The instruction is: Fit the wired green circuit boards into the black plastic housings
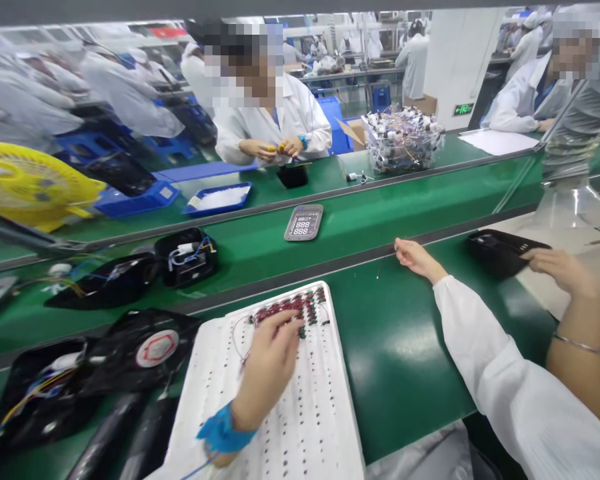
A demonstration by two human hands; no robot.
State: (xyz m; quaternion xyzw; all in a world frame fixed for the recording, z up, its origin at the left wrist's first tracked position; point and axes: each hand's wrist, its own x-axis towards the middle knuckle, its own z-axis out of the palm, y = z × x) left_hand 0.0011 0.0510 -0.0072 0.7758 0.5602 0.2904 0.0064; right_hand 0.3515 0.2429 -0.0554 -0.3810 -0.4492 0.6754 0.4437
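Head view: red-and-green wired parts (285,308) clustered at the far edge of a white perforated board (300,413), mostly toward its far right corner. Holes probably keep the small pieces upright and separated.

Left hand (270,363) over the cluster, fingers curved and loosely parted; whether they grip a part, cannot tell. Blue wrist strap (227,428) with a cord, likely grounding. Right hand (417,259) well apart from the board, near the far edge of the green workbench (395,347); thumb and finger pinch a small dark part (397,246), seemingly by its end so the fine lead hangs free.

Left of the board, black housings (115,283) lie open, coloured wires exposed, perhaps for easy access. A display panel (304,223) rests face up on the green strip beyond.

By the bench's right edge, a co-worker's hand (563,270) touches a black shell (500,252). Across, a white-coated person (275,123) handles something small beside a heap of wired components (404,139). Yellow fan (30,183) at far left; busy, blurred rows behind.
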